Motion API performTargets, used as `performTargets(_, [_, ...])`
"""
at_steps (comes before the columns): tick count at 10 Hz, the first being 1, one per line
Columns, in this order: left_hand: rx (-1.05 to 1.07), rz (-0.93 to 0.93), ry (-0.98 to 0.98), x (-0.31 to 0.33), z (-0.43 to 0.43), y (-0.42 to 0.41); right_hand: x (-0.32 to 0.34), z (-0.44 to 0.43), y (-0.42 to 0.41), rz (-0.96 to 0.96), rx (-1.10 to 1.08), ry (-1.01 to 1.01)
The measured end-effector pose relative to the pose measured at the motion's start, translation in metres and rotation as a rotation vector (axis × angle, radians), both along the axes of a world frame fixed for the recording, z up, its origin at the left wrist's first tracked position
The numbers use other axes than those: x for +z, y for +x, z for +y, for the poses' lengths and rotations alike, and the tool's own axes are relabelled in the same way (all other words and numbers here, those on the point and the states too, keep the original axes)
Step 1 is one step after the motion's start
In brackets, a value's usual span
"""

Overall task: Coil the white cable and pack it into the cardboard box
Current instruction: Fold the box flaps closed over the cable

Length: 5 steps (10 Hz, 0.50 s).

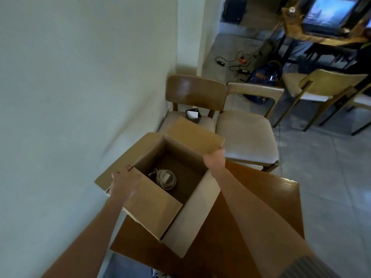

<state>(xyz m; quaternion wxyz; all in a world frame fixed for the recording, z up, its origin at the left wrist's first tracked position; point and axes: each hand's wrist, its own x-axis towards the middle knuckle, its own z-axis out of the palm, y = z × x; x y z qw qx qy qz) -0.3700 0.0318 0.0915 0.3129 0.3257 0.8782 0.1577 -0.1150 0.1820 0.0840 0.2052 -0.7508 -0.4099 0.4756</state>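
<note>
- The fingers of the left hand (123,182) are curled over the edge of the left flap (114,171) of the cardboard box (158,209), so that flap is gripped.
- The fingers of the right hand (214,157) are closed around the corner of the far flap (196,135), which is held raised.
- Both bare forearms are stretched out from the bottom of the view to the box.
- The box is seen open at the top, resting on the wooden table (251,213), with its left side past the table edge.
- The white cable (165,178) is coiled into a loose ring and lies on the bottom of the box, apart from both hands.
- Two wooden chairs (246,130) with pale seats are placed just beyond the box, beside the wall (80,87).
- A small dark item (193,115) is set on the seat of the left chair.
</note>
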Motion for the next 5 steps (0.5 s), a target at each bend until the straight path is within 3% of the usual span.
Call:
performTargets(1, [0.023,-0.064,0.016,-0.007,0.003,-0.005,0.003,-0.002,0.0,-0.018,-0.018,0.152])
performTargets(2, [0.014,-0.076,0.025,-0.012,-0.002,-0.008,0.006,-0.012,-0.001,-0.049,0.176,0.359])
performTargets(3, [-0.102,0.018,0.0,-0.009,-0.008,-0.006,0.008,-0.029,-0.003,-0.232,0.658,0.565])
performTargets(4, [-0.052,0.043,0.018,-0.008,-0.01,-0.006,-0.006,-0.045,-0.013,-0.543,1.173,0.569])
performTargets(5, [-0.107,0.079,-0.015,-0.005,-0.015,-0.006,-0.021,-0.058,-0.018,-0.701,1.318,0.456])
